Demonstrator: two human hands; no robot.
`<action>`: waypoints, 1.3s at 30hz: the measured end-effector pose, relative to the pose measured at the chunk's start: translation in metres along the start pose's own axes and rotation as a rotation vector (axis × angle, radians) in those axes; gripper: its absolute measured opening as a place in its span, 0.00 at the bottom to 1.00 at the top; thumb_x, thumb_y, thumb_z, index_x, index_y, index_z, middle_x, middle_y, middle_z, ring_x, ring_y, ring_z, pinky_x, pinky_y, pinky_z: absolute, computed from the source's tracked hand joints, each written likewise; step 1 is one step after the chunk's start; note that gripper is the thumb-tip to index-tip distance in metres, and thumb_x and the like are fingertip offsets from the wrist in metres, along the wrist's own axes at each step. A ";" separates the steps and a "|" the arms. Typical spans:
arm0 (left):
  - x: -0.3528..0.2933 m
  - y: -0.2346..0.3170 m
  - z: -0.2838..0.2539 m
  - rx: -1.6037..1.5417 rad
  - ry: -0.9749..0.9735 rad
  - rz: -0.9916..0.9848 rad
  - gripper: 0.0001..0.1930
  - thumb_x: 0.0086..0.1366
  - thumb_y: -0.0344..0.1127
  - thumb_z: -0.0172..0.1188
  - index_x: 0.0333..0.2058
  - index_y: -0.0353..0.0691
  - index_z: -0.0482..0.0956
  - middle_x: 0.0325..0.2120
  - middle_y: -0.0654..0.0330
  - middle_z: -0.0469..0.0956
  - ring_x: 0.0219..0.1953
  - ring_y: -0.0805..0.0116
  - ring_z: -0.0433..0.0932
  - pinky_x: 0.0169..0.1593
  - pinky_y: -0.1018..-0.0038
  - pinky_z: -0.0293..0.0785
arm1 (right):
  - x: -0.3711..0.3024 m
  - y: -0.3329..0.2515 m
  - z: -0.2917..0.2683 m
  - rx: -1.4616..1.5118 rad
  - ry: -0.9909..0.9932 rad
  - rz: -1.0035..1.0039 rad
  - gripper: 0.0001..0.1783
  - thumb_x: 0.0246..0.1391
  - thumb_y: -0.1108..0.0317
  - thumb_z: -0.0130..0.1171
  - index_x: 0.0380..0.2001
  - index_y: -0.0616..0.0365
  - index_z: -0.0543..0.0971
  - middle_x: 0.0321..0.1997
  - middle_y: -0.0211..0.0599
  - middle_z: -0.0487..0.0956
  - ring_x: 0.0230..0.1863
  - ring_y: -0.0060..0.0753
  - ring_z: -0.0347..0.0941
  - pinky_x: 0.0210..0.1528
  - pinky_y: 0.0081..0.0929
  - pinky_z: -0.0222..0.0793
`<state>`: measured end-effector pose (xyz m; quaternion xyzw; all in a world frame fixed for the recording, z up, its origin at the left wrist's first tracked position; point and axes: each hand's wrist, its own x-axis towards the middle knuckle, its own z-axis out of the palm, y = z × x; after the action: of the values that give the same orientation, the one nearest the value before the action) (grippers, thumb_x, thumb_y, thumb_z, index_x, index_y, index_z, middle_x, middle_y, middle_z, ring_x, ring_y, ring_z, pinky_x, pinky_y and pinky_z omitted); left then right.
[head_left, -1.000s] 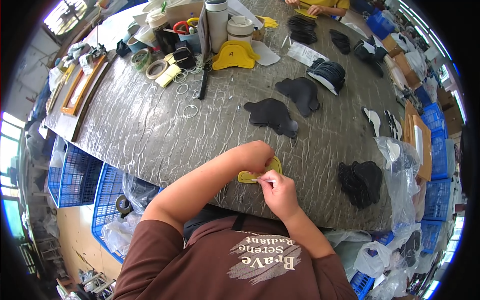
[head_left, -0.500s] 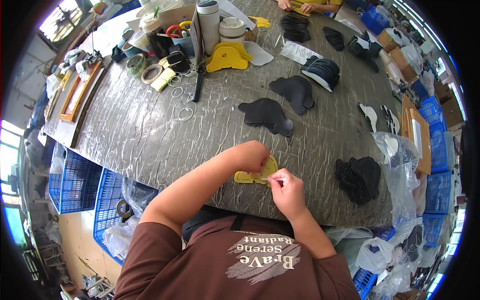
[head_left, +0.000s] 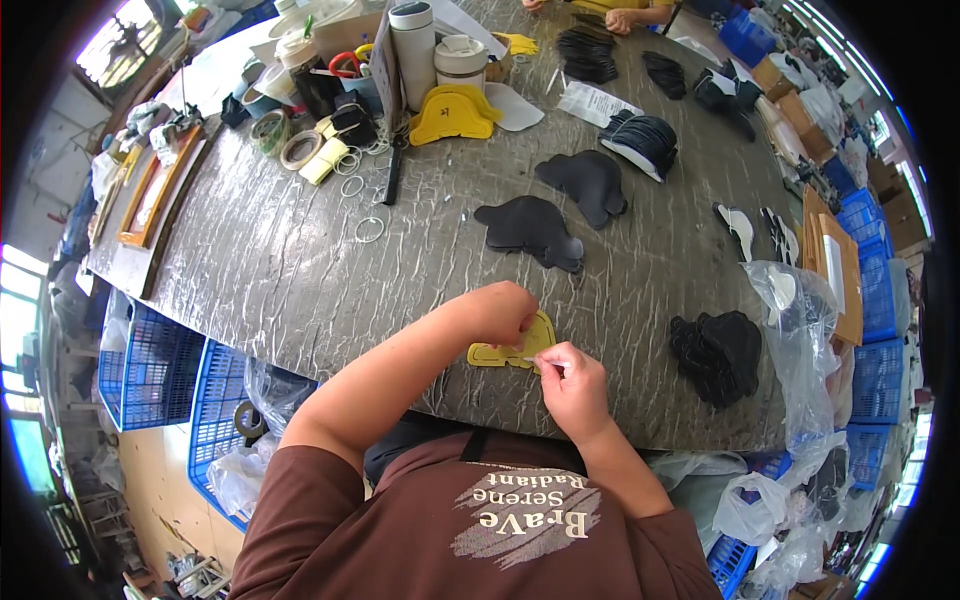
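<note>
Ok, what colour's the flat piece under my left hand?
The flat piece is yellow, as the head view shows.

At the centre, the left hand covers part of a yellow piece; its fingertips are hard to make out. The right hand hides most of a white tool, too small to identify. The top edge cuts off a co-worker. At lower left, the table hides part of a basket.

Around the yellow template, bare tabletop is leaving a passage toward 2 o'clock, while black panels are obstructing 12 to 1, a black stack 3, and the left forearm 9 o'clock.
</note>
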<state>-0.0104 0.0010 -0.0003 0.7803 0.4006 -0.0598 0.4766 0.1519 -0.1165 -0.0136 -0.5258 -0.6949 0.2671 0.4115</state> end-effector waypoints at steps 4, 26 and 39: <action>0.001 -0.002 0.000 0.041 0.012 0.006 0.11 0.45 0.30 0.67 0.27 0.34 0.76 0.19 0.53 0.78 0.21 0.63 0.80 0.26 0.68 0.74 | 0.001 0.003 -0.001 -0.044 -0.015 -0.067 0.04 0.50 0.79 0.61 0.27 0.61 0.75 0.25 0.42 0.79 0.25 0.37 0.77 0.28 0.27 0.70; 0.000 0.007 -0.003 0.043 -0.045 -0.100 0.12 0.45 0.31 0.69 0.29 0.37 0.78 0.25 0.53 0.80 0.33 0.59 0.81 0.35 0.65 0.75 | -0.023 0.010 -0.028 -0.018 0.055 0.098 0.06 0.49 0.78 0.61 0.27 0.60 0.73 0.23 0.42 0.77 0.23 0.44 0.75 0.26 0.33 0.69; -0.004 -0.057 0.014 -0.487 0.376 0.189 0.16 0.48 0.29 0.72 0.33 0.35 0.75 0.31 0.60 0.80 0.37 0.65 0.80 0.41 0.72 0.76 | 0.011 0.032 -0.041 0.350 0.156 0.285 0.06 0.60 0.75 0.46 0.38 0.64 0.72 0.33 0.40 0.76 0.34 0.28 0.74 0.36 0.25 0.73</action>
<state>-0.0480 0.0009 -0.0457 0.6744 0.4096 0.2276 0.5706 0.2023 -0.0992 -0.0150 -0.5582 -0.5230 0.3975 0.5069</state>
